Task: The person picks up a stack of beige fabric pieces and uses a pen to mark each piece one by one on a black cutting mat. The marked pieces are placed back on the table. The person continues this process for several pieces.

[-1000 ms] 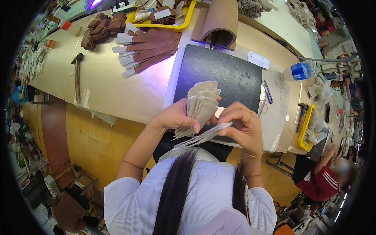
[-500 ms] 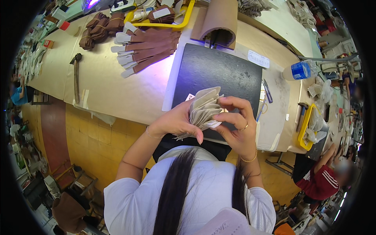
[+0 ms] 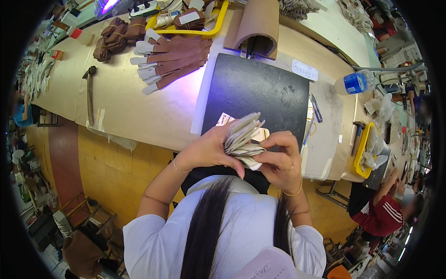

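Note:
A fanned stack of thin, light grey-beige pieces with rounded ends (image 3: 241, 132) is held above the front edge of a black board (image 3: 262, 90). My left hand (image 3: 211, 148) grips the stack from its left side, thumb in front. The fingers of my right hand (image 3: 281, 156) pinch the right side of the stack, at its lower pieces. Whether one piece or several lie in that pinch cannot be made out. Behind the stack, a pale card with dark print (image 3: 225, 119) and another pale piece (image 3: 261, 135) lie on the board.
Brown strips with grey ends (image 3: 179, 60) fan out left of the board, near banded brown bundles (image 3: 113, 37) and a yellow tray (image 3: 223, 21). A hammer (image 3: 90, 95) lies farther left. Rightward are a cutter (image 3: 316, 108), a bottle (image 3: 351, 84), another yellow tray (image 3: 360, 160) and a co-worker in red (image 3: 383, 214).
The stack has tipped and its pieces have closed up at the top while spreading lower down. My right fingers have moved down along it. More of the printed card shows.

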The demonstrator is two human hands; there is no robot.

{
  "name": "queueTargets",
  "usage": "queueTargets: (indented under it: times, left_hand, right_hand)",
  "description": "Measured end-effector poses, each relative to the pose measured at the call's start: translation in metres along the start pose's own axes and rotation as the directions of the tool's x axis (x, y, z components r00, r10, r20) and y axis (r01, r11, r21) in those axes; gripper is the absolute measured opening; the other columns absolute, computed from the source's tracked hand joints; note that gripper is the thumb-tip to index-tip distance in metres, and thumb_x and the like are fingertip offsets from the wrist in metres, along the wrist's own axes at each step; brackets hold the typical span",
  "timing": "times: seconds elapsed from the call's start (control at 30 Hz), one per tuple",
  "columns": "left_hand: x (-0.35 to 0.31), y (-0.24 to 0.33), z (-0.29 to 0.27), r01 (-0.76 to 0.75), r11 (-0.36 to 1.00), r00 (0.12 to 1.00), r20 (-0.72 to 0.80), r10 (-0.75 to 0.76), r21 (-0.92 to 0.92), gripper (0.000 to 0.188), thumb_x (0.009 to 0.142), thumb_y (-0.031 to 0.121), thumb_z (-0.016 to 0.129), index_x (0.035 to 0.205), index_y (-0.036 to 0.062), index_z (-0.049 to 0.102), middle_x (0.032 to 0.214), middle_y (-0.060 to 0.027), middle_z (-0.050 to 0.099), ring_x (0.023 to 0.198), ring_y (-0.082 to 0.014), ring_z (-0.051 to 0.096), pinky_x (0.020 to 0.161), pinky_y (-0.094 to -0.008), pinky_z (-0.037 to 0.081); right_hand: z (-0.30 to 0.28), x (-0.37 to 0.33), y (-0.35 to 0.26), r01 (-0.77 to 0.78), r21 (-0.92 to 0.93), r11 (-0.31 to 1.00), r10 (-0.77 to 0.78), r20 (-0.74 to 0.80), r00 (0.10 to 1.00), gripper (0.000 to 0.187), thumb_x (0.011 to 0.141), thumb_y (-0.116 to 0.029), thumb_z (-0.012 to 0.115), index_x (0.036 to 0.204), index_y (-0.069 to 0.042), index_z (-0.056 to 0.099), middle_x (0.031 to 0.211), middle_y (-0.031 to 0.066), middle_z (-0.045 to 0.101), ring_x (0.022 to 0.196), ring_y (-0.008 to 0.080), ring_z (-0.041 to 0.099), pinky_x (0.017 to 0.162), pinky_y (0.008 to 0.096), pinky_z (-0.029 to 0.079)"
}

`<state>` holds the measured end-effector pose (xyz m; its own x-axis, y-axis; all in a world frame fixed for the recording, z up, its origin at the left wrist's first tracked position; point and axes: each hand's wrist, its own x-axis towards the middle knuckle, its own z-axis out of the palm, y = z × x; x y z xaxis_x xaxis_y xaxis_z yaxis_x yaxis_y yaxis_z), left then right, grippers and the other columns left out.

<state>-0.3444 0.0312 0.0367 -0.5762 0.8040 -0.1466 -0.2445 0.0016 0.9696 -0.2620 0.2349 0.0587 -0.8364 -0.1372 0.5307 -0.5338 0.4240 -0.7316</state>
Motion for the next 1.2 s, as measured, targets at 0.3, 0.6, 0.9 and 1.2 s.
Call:
queueTargets:
  times: [0.3,0.6,0.9,1.2]
  left_hand:
    - [-0.006,0.011,0.008,-0.276,0.743,0.953,0.074,0.293,0.61,0.092,0.066,0.028,0.092,0.144,0.0039,0.05,0.124,-0.0176,0.064,0.114,-0.0346,0.061,0.097,-0.0448,0.048]
    - [-0.015,0.019,0.009,-0.163,0.716,0.986,0.089,0.141,0.678,0.078,0.076,0.016,0.084,0.145,0.0059,0.048,0.122,-0.0187,0.05,0.11,-0.0379,0.058,0.092,-0.0456,0.05]
    - [-0.009,0.024,-0.024,-0.011,0.532,1.0,-0.004,0.028,0.846,0.057,0.077,0.021,0.08,0.124,0.0047,0.052,0.101,-0.0169,0.062,0.096,-0.0408,0.063,0.083,-0.0465,0.051]
    - [0.039,0.003,-0.064,-0.067,0.046,0.968,0.054,0.245,0.997,0.057,0.082,0.029,0.078,0.132,0.0099,0.057,0.111,-0.0098,0.062,0.11,-0.0301,0.059,0.093,-0.0426,0.045]
  right_hand:
    - [-0.011,-0.001,0.001,0.071,0.065,0.995,-0.08,0.137,0.987,0.043,0.067,-0.004,0.087,0.1,-0.016,0.062,0.108,0.0035,0.071,0.093,0.027,0.061,0.081,0.0384,0.05]
    - [0.011,-0.013,0.006,0.049,0.016,0.999,-0.046,-0.125,0.991,0.061,0.065,-0.013,0.092,0.118,-0.018,0.063,0.126,0.0073,0.059,0.118,0.0302,0.053,0.094,0.0434,0.047]
    - [0.001,0.0,0.034,-0.32,0.05,0.946,0.314,0.094,0.945,0.041,0.073,-0.011,0.089,0.11,-0.008,0.072,0.108,0.009,0.066,0.099,0.0233,0.067,0.088,0.033,0.053]
    - [-0.003,-0.013,0.12,-0.501,-0.098,0.86,0.503,-0.009,0.864,0.047,0.082,-0.011,0.082,0.124,-0.005,0.062,0.122,0.012,0.062,0.114,0.0239,0.06,0.099,0.0356,0.048]
